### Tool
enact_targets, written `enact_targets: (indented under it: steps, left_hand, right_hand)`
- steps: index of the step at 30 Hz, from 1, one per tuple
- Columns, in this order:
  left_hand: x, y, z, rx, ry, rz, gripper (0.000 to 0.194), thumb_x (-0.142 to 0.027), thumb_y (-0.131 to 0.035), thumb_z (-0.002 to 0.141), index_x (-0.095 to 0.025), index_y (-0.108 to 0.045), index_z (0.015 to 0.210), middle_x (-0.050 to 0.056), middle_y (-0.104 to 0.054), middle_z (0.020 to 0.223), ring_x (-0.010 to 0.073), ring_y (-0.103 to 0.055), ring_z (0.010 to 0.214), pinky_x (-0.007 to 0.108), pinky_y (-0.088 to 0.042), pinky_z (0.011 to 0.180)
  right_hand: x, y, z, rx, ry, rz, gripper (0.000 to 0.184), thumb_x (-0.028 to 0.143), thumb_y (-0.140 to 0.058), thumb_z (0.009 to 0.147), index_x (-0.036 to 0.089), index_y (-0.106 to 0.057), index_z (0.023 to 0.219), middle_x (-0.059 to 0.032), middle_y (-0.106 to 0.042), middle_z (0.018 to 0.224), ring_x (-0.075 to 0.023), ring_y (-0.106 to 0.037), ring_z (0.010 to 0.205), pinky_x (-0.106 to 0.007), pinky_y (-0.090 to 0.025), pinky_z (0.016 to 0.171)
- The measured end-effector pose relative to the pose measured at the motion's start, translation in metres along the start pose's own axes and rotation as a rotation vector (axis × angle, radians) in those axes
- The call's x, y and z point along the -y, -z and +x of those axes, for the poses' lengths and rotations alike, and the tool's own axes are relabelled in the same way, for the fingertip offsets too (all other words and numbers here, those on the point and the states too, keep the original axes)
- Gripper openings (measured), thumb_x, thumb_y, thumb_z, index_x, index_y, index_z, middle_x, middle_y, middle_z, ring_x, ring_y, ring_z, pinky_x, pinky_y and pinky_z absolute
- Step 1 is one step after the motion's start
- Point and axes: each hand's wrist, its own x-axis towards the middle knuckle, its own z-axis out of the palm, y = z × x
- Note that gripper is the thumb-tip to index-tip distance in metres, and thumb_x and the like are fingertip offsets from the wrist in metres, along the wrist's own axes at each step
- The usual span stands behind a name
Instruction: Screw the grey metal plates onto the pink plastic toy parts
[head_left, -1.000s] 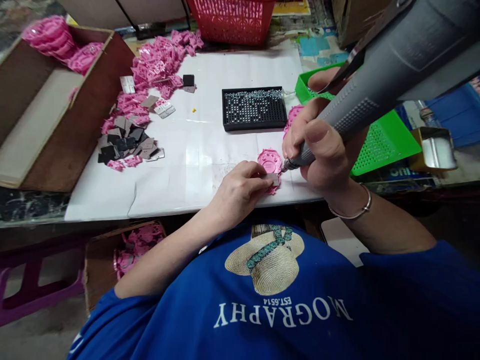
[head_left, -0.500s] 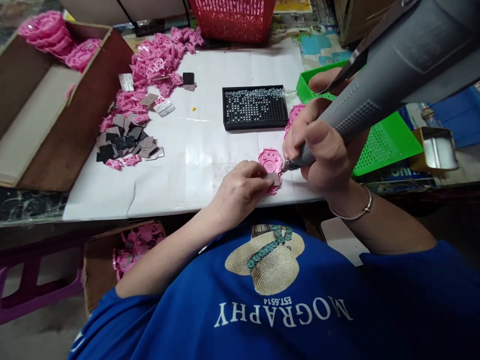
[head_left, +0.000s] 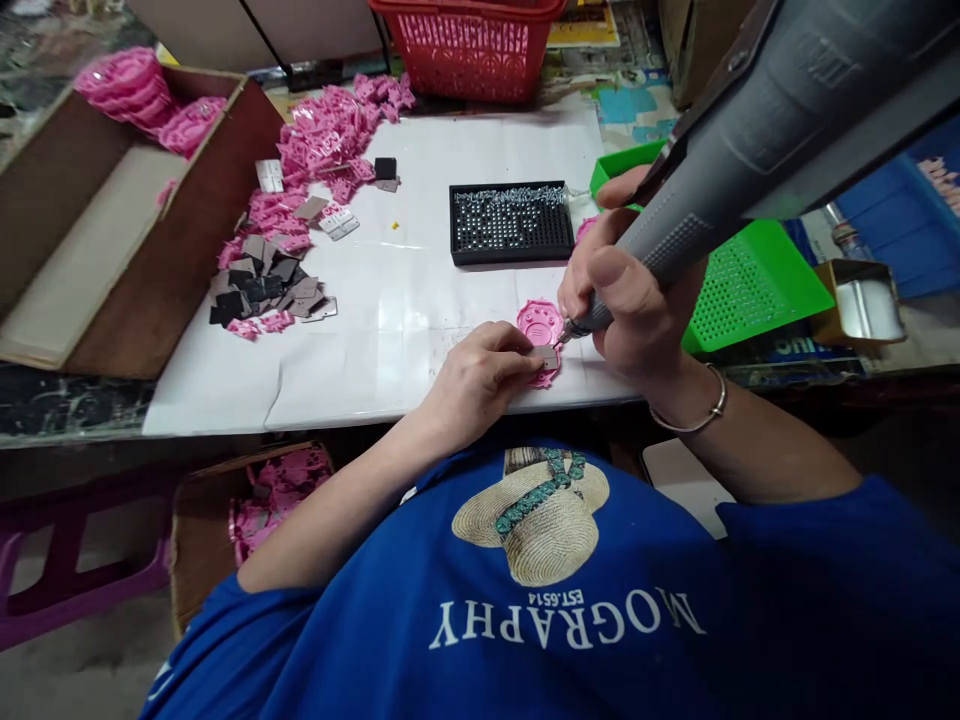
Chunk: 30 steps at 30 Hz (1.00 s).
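Note:
My right hand (head_left: 630, 280) is wrapped round a grey electric screwdriver (head_left: 690, 220), which slants down to the left. Its bit meets the right end of a small flat grey plate (head_left: 547, 357); the exact contact point is too small to make out. That plate lies across the lower part of a pink plastic part (head_left: 538, 318) on the white sheet. With fingers pinched together, my left hand (head_left: 487, 375) holds the plate's left end down on the pink part. Beyond my hands sits a black screw tray (head_left: 511, 252) with rows of small screws.
Pink parts (head_left: 322, 140) and grey and black plates (head_left: 266, 280) are heaped on the left beside a cardboard box (head_left: 217, 180). A red basket (head_left: 472, 60) stands at the back. Right of my right hand are a green basket (head_left: 757, 285) and a metal tin (head_left: 862, 300).
The view has shifted slightly, so the table's things appear a little lower and the left-hand heap further right. Both hands keep their holds, the screwdriver bit still at the plate's right end.

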Motion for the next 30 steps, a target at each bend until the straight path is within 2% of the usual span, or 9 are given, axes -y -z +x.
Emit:
enact_targets:
  steps: [3,9,17,23,30]
  left_hand:
    - [0.0,0.0,-0.001,-0.006,0.016,-0.015,0.015,-0.024,-0.064,0.093,-0.017,-0.076,0.095,0.009,-0.068,0.096,0.0156,-0.066,0.087,0.028,-0.055,0.075]
    - [0.0,-0.002,-0.002,-0.057,0.028,-0.054,0.013,-0.022,-0.065,0.091,-0.017,-0.076,0.095,0.008,-0.069,0.097,0.0154,-0.068,0.087,0.027,-0.056,0.075]
    - [0.001,0.006,-0.005,-0.095,0.068,-0.103,0.011,-0.022,-0.068,0.09,-0.021,-0.075,0.098,0.006,-0.07,0.1,0.0138,-0.068,0.088,0.027,-0.056,0.076]
    - [0.002,0.006,-0.003,-0.045,0.007,-0.04,0.012,-0.022,-0.067,0.09,-0.023,-0.075,0.1,0.005,-0.071,0.099,0.0147,-0.065,0.089,0.03,-0.054,0.077]
    - [0.003,0.003,0.0,-0.018,-0.023,-0.008,0.01,-0.02,-0.067,0.09,-0.021,-0.074,0.097,0.006,-0.07,0.098,0.0154,-0.06,0.088,0.03,-0.052,0.076]
  right_hand:
    - [0.004,0.0,0.004,-0.017,0.026,-0.024,0.036,0.029,-0.077,0.076,0.02,-0.058,0.106,0.0093,-0.053,0.056,-0.0091,-0.047,0.041,-0.026,-0.038,0.043]
    - [0.021,0.0,0.013,-0.085,0.01,-0.13,0.039,0.043,-0.079,0.073,0.028,-0.062,0.104,0.0082,-0.05,0.056,-0.0107,-0.043,0.04,-0.029,-0.034,0.041]
    - [0.025,0.012,0.017,-0.123,0.122,-0.126,0.033,0.034,-0.077,0.075,0.022,-0.064,0.102,0.0084,-0.053,0.055,-0.0092,-0.042,0.037,-0.03,-0.027,0.037]
    - [0.03,0.015,0.013,-0.167,0.059,-0.205,0.028,0.037,-0.075,0.075,0.029,-0.068,0.101,0.0075,-0.052,0.058,-0.0108,-0.041,0.039,-0.031,-0.028,0.037]
    - [0.03,0.014,0.01,-0.106,0.087,-0.148,0.028,0.03,-0.075,0.078,0.021,-0.066,0.103,0.007,-0.056,0.059,-0.0096,-0.044,0.039,-0.031,-0.026,0.04]
